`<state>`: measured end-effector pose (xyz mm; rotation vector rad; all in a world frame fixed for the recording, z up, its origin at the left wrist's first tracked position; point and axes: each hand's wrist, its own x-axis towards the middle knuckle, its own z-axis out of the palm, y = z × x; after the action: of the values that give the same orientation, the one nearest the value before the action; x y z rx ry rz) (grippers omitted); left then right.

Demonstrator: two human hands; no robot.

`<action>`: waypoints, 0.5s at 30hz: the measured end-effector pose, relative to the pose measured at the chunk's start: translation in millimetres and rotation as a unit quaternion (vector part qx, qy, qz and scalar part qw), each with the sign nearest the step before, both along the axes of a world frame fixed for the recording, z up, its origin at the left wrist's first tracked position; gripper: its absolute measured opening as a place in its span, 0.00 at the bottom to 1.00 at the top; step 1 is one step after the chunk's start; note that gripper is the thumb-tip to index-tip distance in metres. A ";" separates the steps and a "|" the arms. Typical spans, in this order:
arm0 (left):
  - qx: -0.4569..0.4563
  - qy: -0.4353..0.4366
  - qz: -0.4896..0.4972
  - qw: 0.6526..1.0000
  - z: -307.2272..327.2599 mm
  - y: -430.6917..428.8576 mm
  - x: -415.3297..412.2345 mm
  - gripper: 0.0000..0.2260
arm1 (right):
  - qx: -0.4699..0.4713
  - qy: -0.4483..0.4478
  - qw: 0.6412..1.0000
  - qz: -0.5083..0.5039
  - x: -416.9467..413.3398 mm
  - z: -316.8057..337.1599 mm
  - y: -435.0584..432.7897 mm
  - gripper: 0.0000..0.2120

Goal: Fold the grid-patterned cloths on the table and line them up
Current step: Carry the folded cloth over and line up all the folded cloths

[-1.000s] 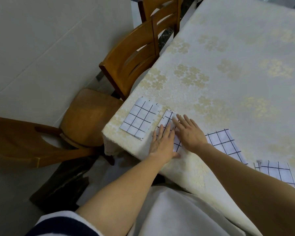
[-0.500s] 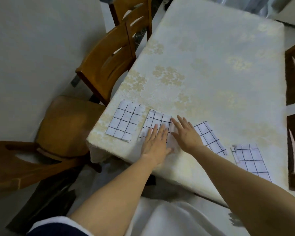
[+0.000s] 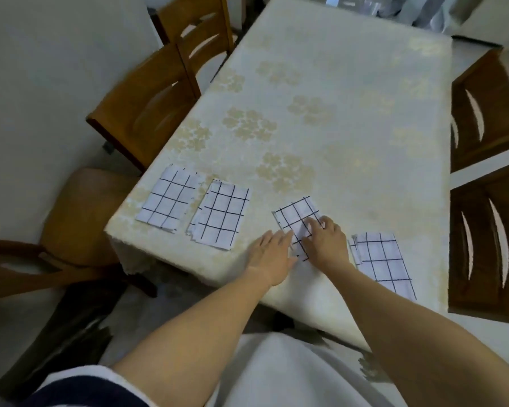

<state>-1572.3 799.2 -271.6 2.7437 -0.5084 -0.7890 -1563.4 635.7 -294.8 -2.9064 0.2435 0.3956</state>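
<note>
Several folded white cloths with a black grid lie in a row along the near edge of the table [image 3: 335,127]. The leftmost cloth [image 3: 168,201] and the second cloth [image 3: 221,218] lie side by side near the left corner, untouched. A third cloth [image 3: 296,214] lies slightly askew further right. My right hand [image 3: 326,242] rests on its near part with fingers curled onto the fabric. My left hand [image 3: 272,254] lies flat with fingertips against that cloth's left edge. The rightmost cloth [image 3: 382,259] sits beside my right forearm, which hides its near corner.
The table wears a cream cloth with pale gold flowers. Wooden chairs stand on the left [image 3: 147,110] and dark chairs on the right [image 3: 488,113]. A chair seat [image 3: 80,212] sits off the near left corner. A wall runs along the left.
Both hands have left the second cloth and moved right onto the third one. The view has swung right, so more of the table and the right chairs show.
</note>
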 end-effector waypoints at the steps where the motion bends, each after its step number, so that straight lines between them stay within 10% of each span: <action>1: 0.000 0.004 0.017 1.000 -0.7 -7.1 -2.8 0.32 | -0.003 -0.004 1.000 -0.007 -2.6 1.2 -3.8 0.23; 15: 0.130 -0.028 0.110 0.985 -2.4 -5.5 2.1 0.34 | 0.286 0.045 0.957 -0.029 -4.3 -1.8 -2.8 0.15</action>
<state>-1570.2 793.8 -274.0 2.9983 -0.1138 -0.7731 -1567.7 632.9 -296.6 -2.3113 0.1882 0.4924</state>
